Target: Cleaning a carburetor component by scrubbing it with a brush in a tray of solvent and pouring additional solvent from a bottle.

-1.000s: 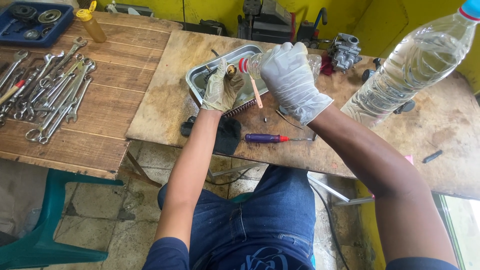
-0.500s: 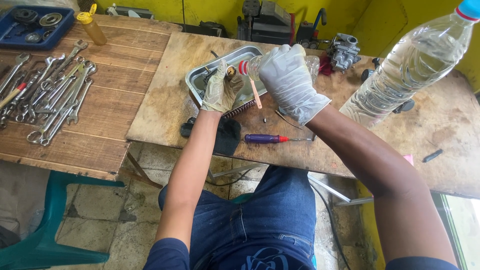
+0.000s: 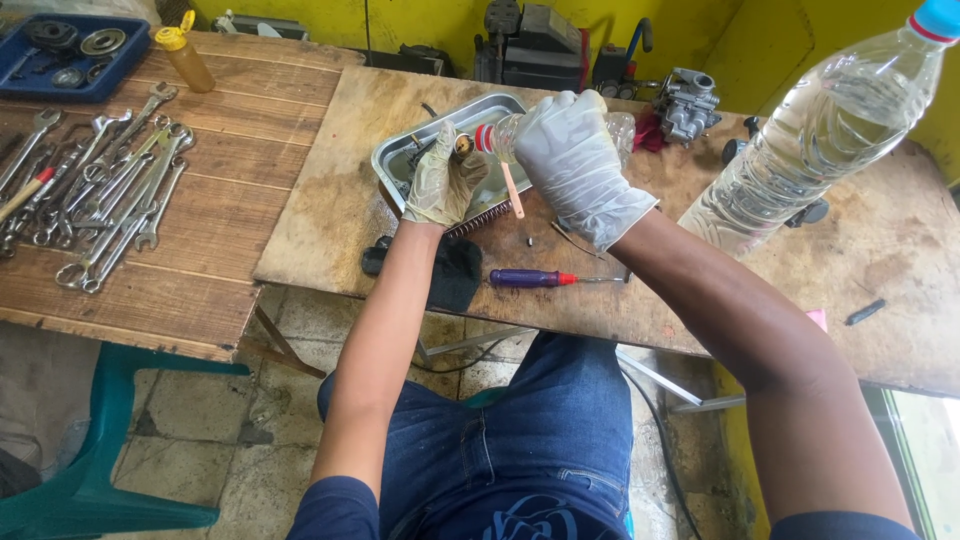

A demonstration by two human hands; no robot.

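Yellow-walled workshop, plywood counter [image 3: 330, 200]. We grip a small brass part [image 3: 463, 143] in the gloved left hand [image 3: 443, 180], fingers closed around it above the metal tray [image 3: 400, 150]. Our gloved right hand [image 3: 575, 160] wraps a tipped clear bottle [image 3: 497, 133], its red-ringed neck touching the part. We judge this a rinsing step; the next move calls for a steady tilt over the tray. Nearby lie a purple screwdriver [image 3: 530, 278], a large water bottle [image 3: 820, 130] and wrenches [image 3: 100, 190].

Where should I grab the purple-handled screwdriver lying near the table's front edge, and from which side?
Grip the purple-handled screwdriver by its thick purple handle, coming from above. It lies flat, handle left, thin shaft pointing right, with bare table around it; the handle offers the widest, least slippery hold.
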